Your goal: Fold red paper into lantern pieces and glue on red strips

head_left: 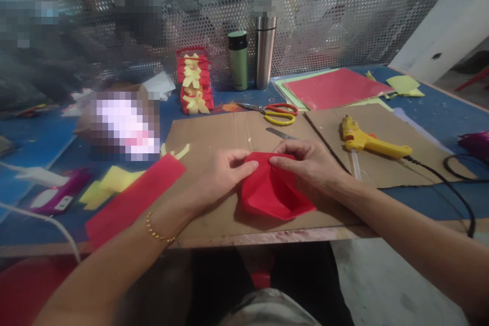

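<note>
Between my two hands is a folded red paper box (pixel 269 191), its hollow side facing me, over a sheet of cardboard (pixel 206 137). My left hand (pixel 231 168) pinches its upper left edge between thumb and fingers. On the upper right edge, my right hand (pixel 301 160) grips the same paper, thumb on the near face. Just beyond the right hand, a grey metal blade or ruler (pixel 280 133) lies partly hidden. Scissors (pixel 280 113) with red and yellow handles rest farther back. A red paper strip (pixel 135 198) lies left of my left forearm.
At right, a yellow glue gun (pixel 370 142) trails a black cord. Finished red boxes with yellow bows (pixel 194 81) stand at the back, beside a green tumbler (pixel 239 61) and a steel flask (pixel 265 53). Purple power strip (pixel 61 193) and yellow paper (pixel 110 186) lie left; red sheets (pixel 340 86) behind.
</note>
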Available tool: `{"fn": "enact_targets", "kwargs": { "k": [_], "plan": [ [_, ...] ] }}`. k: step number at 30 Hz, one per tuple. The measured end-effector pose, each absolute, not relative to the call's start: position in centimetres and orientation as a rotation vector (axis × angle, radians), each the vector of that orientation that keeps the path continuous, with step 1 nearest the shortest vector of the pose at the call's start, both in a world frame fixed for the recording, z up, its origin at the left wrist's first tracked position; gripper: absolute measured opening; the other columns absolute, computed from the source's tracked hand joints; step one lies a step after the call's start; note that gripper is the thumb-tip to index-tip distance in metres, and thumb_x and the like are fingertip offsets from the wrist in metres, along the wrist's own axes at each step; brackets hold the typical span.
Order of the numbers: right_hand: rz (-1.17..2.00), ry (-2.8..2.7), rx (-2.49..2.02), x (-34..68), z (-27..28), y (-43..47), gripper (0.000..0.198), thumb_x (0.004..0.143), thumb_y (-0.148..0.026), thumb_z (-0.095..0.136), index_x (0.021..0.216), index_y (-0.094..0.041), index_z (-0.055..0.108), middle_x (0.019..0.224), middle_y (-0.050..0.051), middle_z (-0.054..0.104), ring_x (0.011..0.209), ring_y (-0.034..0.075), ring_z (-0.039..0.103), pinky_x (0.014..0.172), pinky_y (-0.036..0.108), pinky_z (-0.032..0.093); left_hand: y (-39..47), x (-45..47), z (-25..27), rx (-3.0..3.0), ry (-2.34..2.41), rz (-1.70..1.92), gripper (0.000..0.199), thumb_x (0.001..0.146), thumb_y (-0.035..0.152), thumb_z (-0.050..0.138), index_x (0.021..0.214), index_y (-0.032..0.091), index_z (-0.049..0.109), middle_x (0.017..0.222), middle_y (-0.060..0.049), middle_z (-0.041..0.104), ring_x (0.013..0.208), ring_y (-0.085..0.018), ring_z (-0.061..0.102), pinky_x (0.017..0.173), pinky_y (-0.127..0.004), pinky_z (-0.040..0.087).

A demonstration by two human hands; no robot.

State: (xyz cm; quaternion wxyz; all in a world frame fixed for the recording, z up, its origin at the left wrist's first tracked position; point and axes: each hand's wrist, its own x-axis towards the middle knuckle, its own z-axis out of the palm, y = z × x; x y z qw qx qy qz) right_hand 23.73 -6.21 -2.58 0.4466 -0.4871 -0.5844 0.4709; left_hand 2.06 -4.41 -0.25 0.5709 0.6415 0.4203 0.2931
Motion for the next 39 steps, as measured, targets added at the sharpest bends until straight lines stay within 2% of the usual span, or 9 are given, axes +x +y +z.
{"fn": "enact_targets", "kwargs": {
  "k": [5,12,19,22,26,28,32,39],
  "plan": [
    [1.111,-1.437,-1.202,23.59,-2.39,-6.39,0.033,0.082,-0.053,0.078,0.075,-0.021,0.071,0.075,0.003,0.070,0.069,0.017,0.063,0.060,0.030,0.052,-4.32,1.97,-0.45,1.444,0.957,0.678,0.024,0.091,0.039,0.071,0.088,0.016,0.077,0.086,-0.005,0.075,0.075,-0.014,0.063,0.068,-0.025,0.049],
    [0.985,-1.512,-1.216,23.74,-2.16,-6.25,0.029,0.081,-0.048,0.078,0.074,-0.021,0.075,0.075,0.004,0.071,0.069,0.017,0.061,0.059,0.029,0.050,-4.42,2.13,0.11,1.396,0.959,0.642,0.027,0.089,0.038,0.067,0.075,0.015,0.070,0.072,-0.003,0.066,0.063,-0.012,0.055,0.058,-0.024,0.041],
    [0.947,-1.532,-1.204,23.69,-2.13,-6.27,0.028,0.082,-0.048,0.076,0.075,-0.021,0.075,0.076,0.003,0.072,0.071,0.017,0.061,0.062,0.030,0.049,-3.97,1.92,-0.30,1.334,0.897,0.616,0.023,0.089,0.035,0.067,0.077,0.016,0.070,0.076,-0.005,0.069,0.071,-0.016,0.063,0.065,-0.027,0.050],
    [0.971,-1.529,-1.211,23.78,-2.01,-6.34,0.026,0.082,-0.046,0.076,0.074,-0.022,0.074,0.075,0.003,0.071,0.070,0.017,0.062,0.062,0.030,0.050,-4.04,1.88,-0.17,1.390,0.920,0.628,0.022,0.091,0.036,0.067,0.084,0.016,0.076,0.081,-0.005,0.073,0.073,-0.016,0.065,0.066,-0.027,0.052],
    [0.971,-1.549,-1.194,23.90,-2.09,-6.25,0.024,0.082,-0.046,0.075,0.074,-0.022,0.075,0.074,0.002,0.071,0.070,0.017,0.062,0.062,0.030,0.051,-4.17,1.90,-0.13,1.464,0.959,0.677,0.028,0.091,0.034,0.068,0.108,0.018,0.083,0.089,-0.007,0.079,0.083,-0.019,0.071,0.074,-0.030,0.057],
    [0.979,-1.550,-1.193,23.89,-2.15,-6.21,0.025,0.082,-0.046,0.075,0.074,-0.022,0.074,0.074,0.002,0.071,0.069,0.017,0.062,0.060,0.029,0.050,-4.18,1.93,-0.20,1.473,0.973,0.719,0.031,0.091,0.033,0.068,0.114,0.019,0.083,0.093,-0.008,0.080,0.090,-0.020,0.073,0.078,-0.032,0.059],
    [0.999,-1.545,-1.189,23.77,-2.05,-6.19,0.024,0.082,-0.045,0.075,0.076,-0.022,0.076,0.074,0.002,0.073,0.066,0.016,0.062,0.057,0.028,0.048,-4.19,2.04,-0.17,1.423,0.958,0.740,0.031,0.087,0.027,0.070,0.114,0.022,0.085,0.098,-0.008,0.082,0.094,-0.021,0.074,0.086,-0.034,0.061],
    [0.903,-1.620,-1.163,23.85,-1.65,-6.10,0.018,0.081,-0.040,0.076,0.079,-0.023,0.082,0.078,0.004,0.078,0.072,0.019,0.067,0.067,0.032,0.053,-3.99,2.07,-0.14,1.313,0.923,0.746,0.030,0.083,0.023,0.071,0.108,0.022,0.086,0.098,-0.009,0.083,0.095,-0.021,0.075,0.085,-0.033,0.060]
  ]
}}
